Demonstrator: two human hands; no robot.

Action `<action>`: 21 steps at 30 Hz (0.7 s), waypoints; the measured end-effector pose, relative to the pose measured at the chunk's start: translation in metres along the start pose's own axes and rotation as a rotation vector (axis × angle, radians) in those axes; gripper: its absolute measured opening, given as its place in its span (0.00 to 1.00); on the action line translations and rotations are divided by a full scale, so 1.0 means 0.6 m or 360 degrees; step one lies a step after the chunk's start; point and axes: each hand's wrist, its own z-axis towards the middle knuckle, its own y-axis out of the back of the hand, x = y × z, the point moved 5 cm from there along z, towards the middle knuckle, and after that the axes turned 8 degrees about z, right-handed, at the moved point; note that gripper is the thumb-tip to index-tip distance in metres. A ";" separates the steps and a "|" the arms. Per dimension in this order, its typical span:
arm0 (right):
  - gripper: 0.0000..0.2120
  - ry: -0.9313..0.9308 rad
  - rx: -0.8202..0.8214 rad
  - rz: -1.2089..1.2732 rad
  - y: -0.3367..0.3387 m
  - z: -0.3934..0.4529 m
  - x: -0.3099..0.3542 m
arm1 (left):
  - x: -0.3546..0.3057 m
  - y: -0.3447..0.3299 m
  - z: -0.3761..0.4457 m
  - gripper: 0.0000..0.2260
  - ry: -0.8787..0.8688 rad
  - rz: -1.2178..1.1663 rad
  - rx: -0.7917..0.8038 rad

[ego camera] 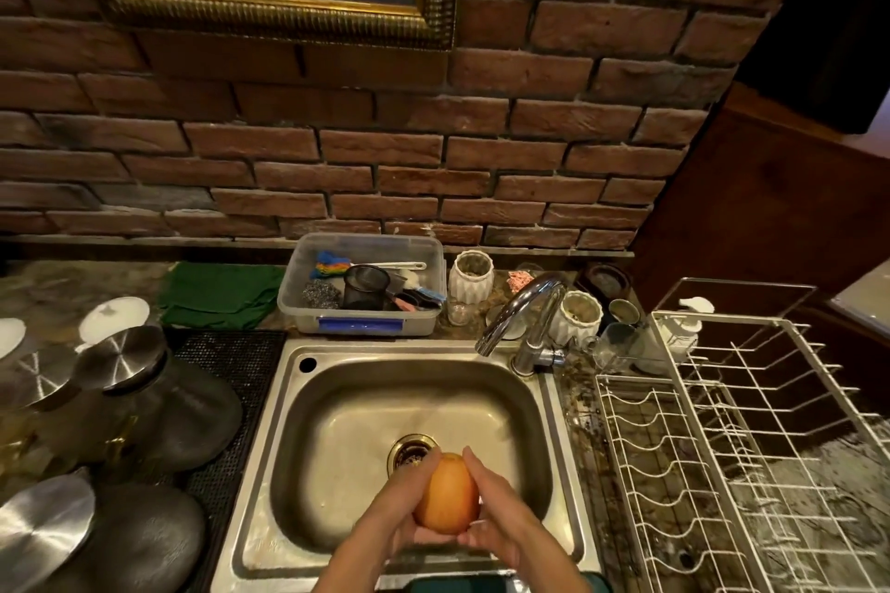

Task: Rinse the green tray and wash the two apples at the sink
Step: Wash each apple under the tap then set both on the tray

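One apple (448,494) is clasped between the left hand (385,527) and right hand (501,520) above the sink (269,424). Washing is judged underway; a green edge, possibly the tray (462,585), lies just below the grip. No second apple is visible.

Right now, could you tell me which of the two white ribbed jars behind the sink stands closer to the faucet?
The right-hand ribbed jar, just behind the faucet and partly hidden by its neck. The other jar stands further left, beside the clear plastic tub.

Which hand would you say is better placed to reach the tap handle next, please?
Probably the right hand: the tap stands at the sink's back right corner, on that side. The left hand could keep cupping the apple.
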 end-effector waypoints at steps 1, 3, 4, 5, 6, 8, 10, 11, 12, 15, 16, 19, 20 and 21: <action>0.26 -0.0018 0.0027 -0.0002 0.002 -0.005 -0.003 | 0.004 0.001 -0.005 0.23 -0.0020 0.0040 -0.0016; 0.25 0.0052 0.0066 0.0005 0.009 -0.015 -0.005 | 0.005 -0.002 -0.014 0.23 -0.0140 0.0079 -0.0022; 0.24 0.0112 0.0073 0.0003 0.010 -0.021 -0.005 | 0.004 -0.005 -0.020 0.23 -0.0213 0.0158 -0.0029; 0.23 0.0175 0.0070 0.0005 0.012 -0.027 -0.005 | 0.002 -0.007 -0.026 0.23 -0.0284 0.0301 -0.0038; 0.22 0.0243 0.0069 0.0011 0.015 -0.035 -0.005 | 0.000 -0.011 -0.035 0.23 -0.0346 0.0458 -0.0037; 0.21 0.0363 0.0058 0.0018 0.024 -0.052 -0.001 | -0.002 -0.019 -0.052 0.22 -0.0428 0.0629 -0.0016; 0.22 0.0441 0.0012 0.0013 0.037 -0.074 -0.001 | -0.004 -0.029 -0.069 0.22 -0.0506 0.0643 0.0005; 0.21 0.0475 -0.0022 0.0005 0.047 -0.086 -0.002 | -0.003 -0.035 -0.076 0.21 -0.0548 0.0626 0.0025; 0.21 0.0515 -0.0051 -0.0005 0.058 -0.098 -0.004 | 0.000 -0.043 -0.081 0.20 -0.0586 0.0599 0.0050; 0.23 0.0659 -0.0103 -0.0045 0.087 -0.132 -0.007 | 0.011 -0.068 -0.107 0.19 -0.0654 0.0530 0.0121; 0.23 0.0706 -0.0121 -0.0064 0.096 -0.141 -0.008 | 0.015 -0.078 -0.114 0.18 -0.0667 0.0519 0.0138; 0.22 0.0806 -0.0131 -0.0107 0.129 -0.163 -0.014 | 0.040 -0.108 -0.135 0.18 -0.0655 0.0406 0.0157; 0.22 0.0813 -0.0124 -0.0113 0.141 -0.167 -0.018 | 0.049 -0.118 -0.143 0.19 -0.0641 0.0371 0.0146; 0.22 0.0812 -0.0119 -0.0106 0.155 -0.172 -0.024 | 0.059 -0.129 -0.150 0.19 -0.0632 0.0371 0.0127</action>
